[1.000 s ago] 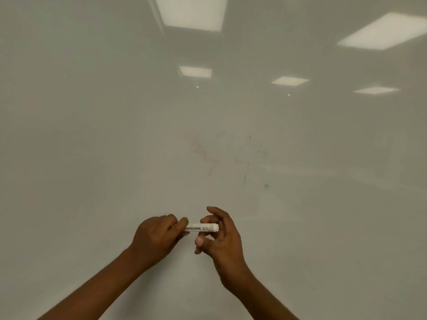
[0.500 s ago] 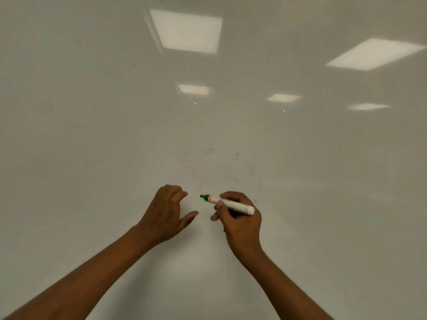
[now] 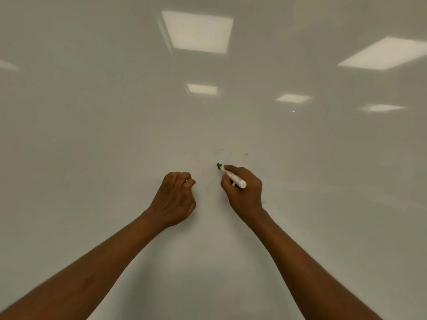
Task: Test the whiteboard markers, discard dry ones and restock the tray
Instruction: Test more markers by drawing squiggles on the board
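My right hand (image 3: pixel 246 197) grips a white whiteboard marker (image 3: pixel 233 179) like a pen. Its uncapped green tip points up and left, at or just off the whiteboard (image 3: pixel 92 139). My left hand (image 3: pixel 175 197) is curled into a fist a little to the left, close to the board. The marker's cap is not in sight and seems hidden inside that fist. Faint old marks (image 3: pixel 219 151) in red, blue and green lie on the board just above both hands. No tray is in view.
The glossy whiteboard fills the whole view and reflects several ceiling light panels (image 3: pixel 197 31). Nothing else stands near my hands.
My hands pulled apart and the marker came uncapped, showing its green tip. Both hands then rose toward the board, the right one bringing the tip up to the faint marks.
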`<state>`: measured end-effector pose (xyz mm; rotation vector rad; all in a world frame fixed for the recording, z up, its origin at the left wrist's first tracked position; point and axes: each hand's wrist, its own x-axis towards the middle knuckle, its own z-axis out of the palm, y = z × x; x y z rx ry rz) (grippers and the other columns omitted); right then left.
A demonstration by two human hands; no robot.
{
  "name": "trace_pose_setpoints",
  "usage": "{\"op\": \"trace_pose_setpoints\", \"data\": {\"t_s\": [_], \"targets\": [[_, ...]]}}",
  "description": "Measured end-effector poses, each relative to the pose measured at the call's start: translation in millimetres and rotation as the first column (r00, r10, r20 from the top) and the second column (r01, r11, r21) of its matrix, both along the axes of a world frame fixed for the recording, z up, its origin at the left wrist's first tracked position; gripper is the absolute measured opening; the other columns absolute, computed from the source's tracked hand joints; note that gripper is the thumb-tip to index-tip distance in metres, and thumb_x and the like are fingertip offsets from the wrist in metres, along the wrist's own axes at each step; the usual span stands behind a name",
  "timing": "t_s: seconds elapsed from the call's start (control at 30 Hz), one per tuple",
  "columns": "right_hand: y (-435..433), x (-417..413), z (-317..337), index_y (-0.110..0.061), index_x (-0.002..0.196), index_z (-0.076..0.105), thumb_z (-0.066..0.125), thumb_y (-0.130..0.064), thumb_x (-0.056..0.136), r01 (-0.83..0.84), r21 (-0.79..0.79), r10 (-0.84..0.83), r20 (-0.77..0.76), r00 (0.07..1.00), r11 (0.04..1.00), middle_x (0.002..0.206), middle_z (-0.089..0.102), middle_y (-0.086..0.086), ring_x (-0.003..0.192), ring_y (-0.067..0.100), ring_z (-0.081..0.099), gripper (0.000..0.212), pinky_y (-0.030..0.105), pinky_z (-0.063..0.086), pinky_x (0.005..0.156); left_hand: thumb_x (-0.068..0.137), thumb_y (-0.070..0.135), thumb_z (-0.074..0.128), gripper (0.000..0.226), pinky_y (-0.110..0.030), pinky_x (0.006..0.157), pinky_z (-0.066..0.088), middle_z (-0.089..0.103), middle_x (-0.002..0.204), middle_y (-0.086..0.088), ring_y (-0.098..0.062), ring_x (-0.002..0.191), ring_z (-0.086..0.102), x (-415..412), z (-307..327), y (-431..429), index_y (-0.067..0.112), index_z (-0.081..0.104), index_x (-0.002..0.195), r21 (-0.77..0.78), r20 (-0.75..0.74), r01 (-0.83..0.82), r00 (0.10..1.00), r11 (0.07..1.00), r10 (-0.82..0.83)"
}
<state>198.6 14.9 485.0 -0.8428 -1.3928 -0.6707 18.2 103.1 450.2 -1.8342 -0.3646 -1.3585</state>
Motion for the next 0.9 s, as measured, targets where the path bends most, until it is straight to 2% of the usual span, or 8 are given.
{"op": "trace_pose_setpoints", "data": {"t_s": [0.07, 0.27, 0.37, 0.43, 0.6, 0.67, 0.83, 0.9], "targets": [[2.5, 4.5, -9.8, -0.001, 0.091, 0.072, 0.063, -0.008, 0.082, 0.021, 0.022, -0.023, 0.070, 0.997, 1.000, 0.072, 0.067, 0.006, 0.062, 0.009, 0.056, 0.015, 0.011, 0.042, 0.060, 0.072, 0.007, 0.052, 0.035, -0.040, 0.084, 0.037, 0.044, 0.106, -0.014, -0.032, 0.089, 0.046, -1.2, -2.6, -0.7, 0.004, 0.044, 0.106, -0.002, -0.004, 0.006, 1.000, 1.000, -0.006], [-5.5, 16.2, -36.8, 0.002, 0.087, 0.072, 0.059, -0.011, 0.083, 0.040, 0.048, -0.041, 0.011, 0.999, 0.998, 0.070, 0.066, 0.005, 0.064, 0.008, 0.055, 0.019, 0.005, 0.039, 0.063, 0.070, 0.008, 0.043, 0.034, -0.040, 0.083, 0.036, 0.042, 0.105, -0.013, -0.031, 0.089, 0.045, -3.1, -6.6, -1.5, 0.004, 0.043, 0.103, -0.087, -0.001, 0.010, 1.000, 0.996, -0.010], [-10.4, 21.2, -50.8, -0.003, 0.081, 0.072, 0.057, -0.012, 0.082, 0.029, 0.012, -0.028, -0.092, 0.995, 0.999, 0.064, 0.062, 0.003, 0.058, 0.009, 0.054, 0.018, 0.016, 0.041, 0.054, 0.071, 0.006, 0.039, 0.032, -0.040, 0.085, 0.036, 0.041, 0.106, -0.012, -0.031, 0.089, 0.044, -0.2, -13.1, -2.0, 0.005, 0.043, 0.102, -0.144, -0.010, 0.030, 0.999, 0.989, -0.032], [-14.2, 23.9, -61.2, -0.002, 0.082, 0.073, 0.057, -0.013, 0.082, 0.058, 0.001, -0.057, -0.057, 0.997, 0.998, 0.064, 0.063, 0.002, 0.056, 0.009, 0.054, 0.019, 0.018, 0.041, 0.052, 0.073, 0.003, 0.038, 0.031, -0.039, 0.086, 0.035, 0.041, 0.106, -0.012, -0.030, 0.091, 0.044, 2.7, -16.3, -3.0, 0.005, 0.042, 0.103, -0.165, 0.001, 0.057, 0.998, 0.985, -0.057], [-26.6, 31.9, -90.0, -0.003, 0.084, 0.073, 0.056, -0.014, 0.082, 0.047, -0.077, -0.058, -0.135, 0.989, 0.996, 0.065, 0.062, -0.001, 0.060, 0.000, 0.050, 0.021, 0.006, 0.036, 0.059, 0.081, -0.001, 0.037, 0.027, -0.038, 0.083, 0.041, 0.040, 0.106, -0.012, -0.027, 0.091, 0.043, 8.1, -25.3, -6.3, 0.004, 0.042, 0.107, -0.209, -0.044, 0.084, 0.995, 0.974, -0.095], [-30.7, 35.4, -100.4, -0.005, 0.083, 0.073, 0.055, -0.017, 0.082, 0.021, -0.125, -0.047, -0.210, 0.977, 0.992, 0.068, 0.063, -0.005, 0.059, -0.001, 0.052, 0.022, 0.008, 0.038, 0.057, 0.085, -0.001, 0.040, 0.027, -0.040, 0.082, 0.045, 0.040, 0.109, -0.012, -0.027, 0.093, 0.043, 8.4, -32.2, -3.8, 0.004, 0.041, 0.112, -0.248, -0.094, 0.076, 0.990, 0.966, -0.102], [-41.8, 47.8, -121.7, -0.006, 0.082, 0.073, 0.054, -0.025, 0.081, 0.043, -0.179, -0.089, -0.261, 0.961, 0.983, 0.068, 0.066, -0.003, 0.061, -0.001, 0.055, 0.028, 0.006, 0.038, 0.058, 0.097, 0.033, 0.036, 0.034, -0.035, 0.098, 0.041, 0.042, 0.119, 0.007, -0.017, 0.111, 0.045, 19.4, -33.2, -28.7, 0.013, 0.047, 0.123, -0.572, -0.027, 0.124, 0.985, 0.811, -0.169], [-44.3, 51.0, -127.6, -0.004, 0.083, 0.073, 0.055, -0.023, 0.082, 0.090, -0.185, -0.130, -0.220, 0.967, 0.979, 0.068, 0.065, -0.001, 0.062, 0.000, 0.055, 0.027, 0.003, 0.037, 0.060, 0.098, 0.042, 0.036, 0.040, -0.032, 0.106, 0.035, 0.043, 0.124, 0.011, -0.009, 0.119, 0.043, 22.8, -38.4, -29.0, 0.019, 0.044, 0.130, -0.593, -0.036, 0.109, 0.986, 0.798, -0.162]]}}
